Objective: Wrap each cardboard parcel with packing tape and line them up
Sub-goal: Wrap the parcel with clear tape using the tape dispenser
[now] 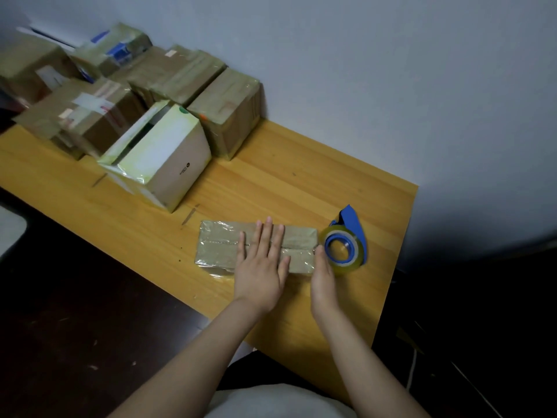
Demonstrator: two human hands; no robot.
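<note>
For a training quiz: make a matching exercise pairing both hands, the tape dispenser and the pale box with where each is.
1 left hand
2 right hand
3 tape dispenser
4 pale box

A right of the flat parcel, blue frame
B pressed flat on the parcel's top
C beside the brown parcels at the back
D at the parcel's right end, edge-on

Pairs: 1-B, 2-D, 3-A, 4-C

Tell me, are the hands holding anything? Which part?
Nothing is gripped. The left hand presses flat on top of the flat parcel; the right hand stands open at its right end, beside the tape dispenser.
</note>
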